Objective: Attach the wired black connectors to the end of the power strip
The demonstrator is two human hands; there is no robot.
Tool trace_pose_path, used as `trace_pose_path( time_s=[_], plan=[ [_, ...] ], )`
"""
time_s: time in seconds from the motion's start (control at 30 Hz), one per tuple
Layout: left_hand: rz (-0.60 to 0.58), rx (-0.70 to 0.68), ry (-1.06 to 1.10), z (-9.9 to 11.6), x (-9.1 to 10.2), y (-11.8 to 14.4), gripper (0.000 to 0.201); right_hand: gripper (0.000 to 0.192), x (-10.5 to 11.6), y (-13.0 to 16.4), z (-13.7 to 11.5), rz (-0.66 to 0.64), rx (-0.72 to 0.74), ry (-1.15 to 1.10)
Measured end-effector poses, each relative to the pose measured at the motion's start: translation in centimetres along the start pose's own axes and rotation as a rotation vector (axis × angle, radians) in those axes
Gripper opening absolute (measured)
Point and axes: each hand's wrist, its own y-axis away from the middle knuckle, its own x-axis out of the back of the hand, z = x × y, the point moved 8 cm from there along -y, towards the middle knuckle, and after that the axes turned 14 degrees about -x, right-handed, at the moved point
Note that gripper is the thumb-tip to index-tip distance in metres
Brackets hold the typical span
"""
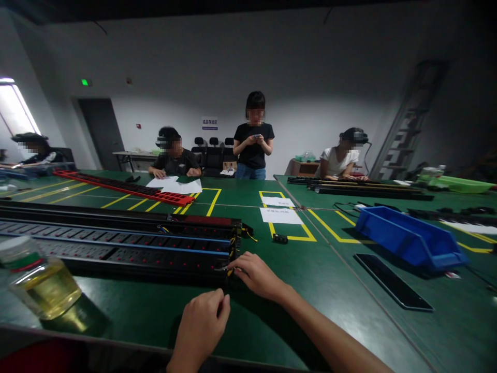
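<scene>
Pinching the yellow wire at the power strip's end, your right hand should stay steady; your left hand rests fisted, holding nothing visible.

Left hand fisted; right hand seemingly pinching.

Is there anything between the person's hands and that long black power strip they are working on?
Nothing visible. The right hand already touches the end of the power strip, and the left hand has only bare green table before it.
</scene>
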Motion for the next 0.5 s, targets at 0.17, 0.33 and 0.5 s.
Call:
trace_pose_path(
  time_s=[0.17,0.33,0.5],
  plan=[
    [0.015,-0.01,0.002,0.2,0.2,-0.1,0.031,0.03,-0.2,0.1,-0.4,0.004,0.015,-0.054],
    [0.0,-0.005,-0.008,0.3,0.3,0.0,0.032,0.031,-0.7,0.1,-1.2,0.015,0.042,-0.1],
    [-0.007,0.002,-0.024,0.3,0.3,0.0,0.032,0.021,0.7,0.0,-1.3,0.174,0.006,-0.187]
  ],
)
